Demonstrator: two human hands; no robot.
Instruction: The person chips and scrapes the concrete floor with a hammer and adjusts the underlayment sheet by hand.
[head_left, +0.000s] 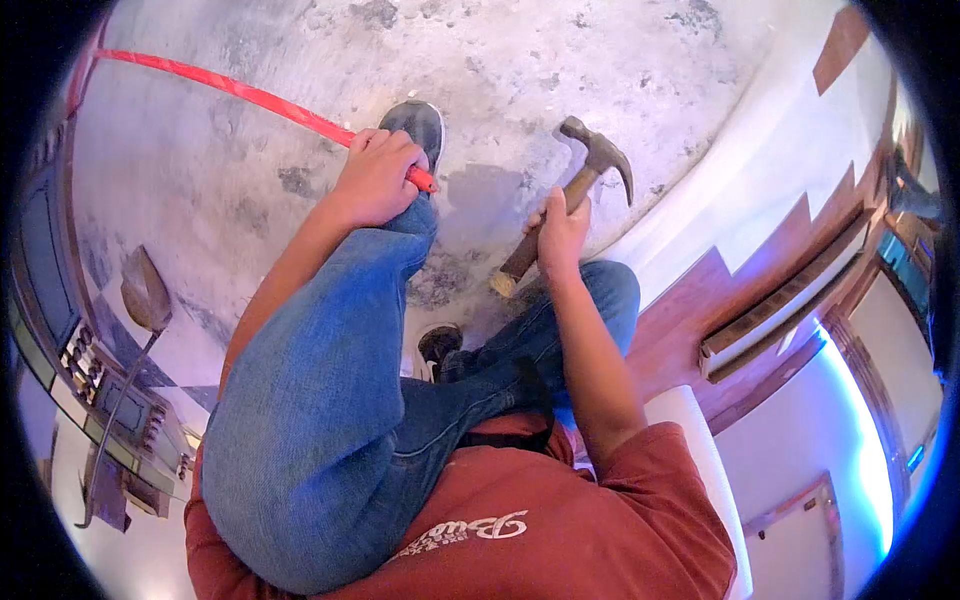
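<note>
Left hand (pixel 383 178) grips a long red strip (pixel 250 94); right hand (pixel 563 238), a wooden-handled claw hammer (pixel 580 186). The maroon shirt's (pixel 610 530) white lettering (pixel 497 526) possibly starts "Bu".

- That claw hammer (pixel 590 171) tilts in the right hand (pixel 566 235), dark head outermost, brown handle worn.
- That long, slim red bar (pixel 250 95) slants, near end poking past the left hand (pixel 383 178).
</note>
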